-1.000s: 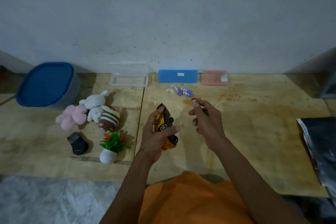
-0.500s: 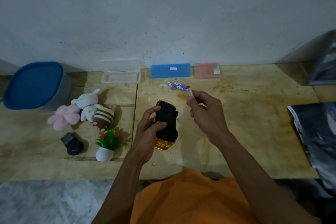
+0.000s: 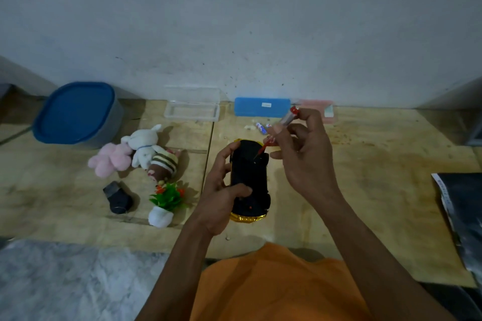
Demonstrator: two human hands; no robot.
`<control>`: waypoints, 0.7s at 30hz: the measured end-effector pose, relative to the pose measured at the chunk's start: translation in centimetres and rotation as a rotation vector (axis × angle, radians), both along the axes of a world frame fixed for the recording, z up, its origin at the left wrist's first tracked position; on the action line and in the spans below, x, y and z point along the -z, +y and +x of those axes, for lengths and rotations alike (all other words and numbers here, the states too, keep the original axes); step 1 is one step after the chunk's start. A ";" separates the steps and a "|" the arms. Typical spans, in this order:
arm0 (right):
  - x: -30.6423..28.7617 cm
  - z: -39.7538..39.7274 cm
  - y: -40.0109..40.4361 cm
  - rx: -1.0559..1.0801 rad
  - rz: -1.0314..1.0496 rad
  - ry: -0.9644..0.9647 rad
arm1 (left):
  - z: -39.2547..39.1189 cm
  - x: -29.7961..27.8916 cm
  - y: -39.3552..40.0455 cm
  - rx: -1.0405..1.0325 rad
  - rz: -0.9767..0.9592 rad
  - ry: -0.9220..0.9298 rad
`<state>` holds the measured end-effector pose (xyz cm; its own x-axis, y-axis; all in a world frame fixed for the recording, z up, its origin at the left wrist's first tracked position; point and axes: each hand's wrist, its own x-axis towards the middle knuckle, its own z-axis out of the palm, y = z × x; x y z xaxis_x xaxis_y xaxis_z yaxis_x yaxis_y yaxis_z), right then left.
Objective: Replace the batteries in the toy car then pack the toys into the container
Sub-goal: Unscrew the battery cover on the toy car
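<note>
You hold the yellow toy car with the black plastic underside (image 3: 249,180) turned belly-up above the pale wooden table (image 3: 365,177), your left hand (image 3: 221,195) wrapped round its left flank with the thumb pressed across the chassis. Your right hand (image 3: 302,154) pinches a slim screwdriver with a clear handle and red tip (image 3: 280,129) between thumb and fingers, its point set on the front part of the underside, seemingly at the battery cover's screw.

By that reading you are at the very start: the cover looks shut, no battery is swapped, and nothing is packed. The round grey container with the blue lid (image 3: 77,114) sits closed at the far left, well apart from the car.

Count what waits. Small blue-and-white batteries (image 3: 262,126) lie near the wall just beyond your right hand; two show, and more may be hidden behind it. Left of the car lie five toys: one pink plush (image 3: 109,159), one white rabbit plush (image 3: 143,147), one brown striped plush (image 3: 163,165), one dark small toy (image 3: 118,197), and one green artificial plant in a white pot (image 3: 165,203). Against the wall stand three flat cases: one clear (image 3: 191,109), one blue (image 3: 262,107), one pink (image 3: 326,111).
</note>
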<state>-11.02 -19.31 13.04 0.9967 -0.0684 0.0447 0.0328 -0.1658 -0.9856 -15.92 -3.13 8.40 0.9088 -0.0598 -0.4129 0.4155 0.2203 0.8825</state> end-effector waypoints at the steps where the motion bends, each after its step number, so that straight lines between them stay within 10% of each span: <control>1: -0.1 0.0 0.0 -0.001 -0.025 -0.020 | 0.0 0.0 0.0 -0.003 -0.026 -0.002; 21: -2.9 -0.3 -2.0 0.057 -0.019 -0.353 | 2.0 -3.1 -1.6 0.120 0.052 -0.230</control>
<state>-11.33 -21.35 15.98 0.9139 -0.1197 0.3878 0.3613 -0.1954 -0.9117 -13.91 -4.76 11.53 0.9668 -0.1568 -0.2016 0.2230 0.1331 0.9657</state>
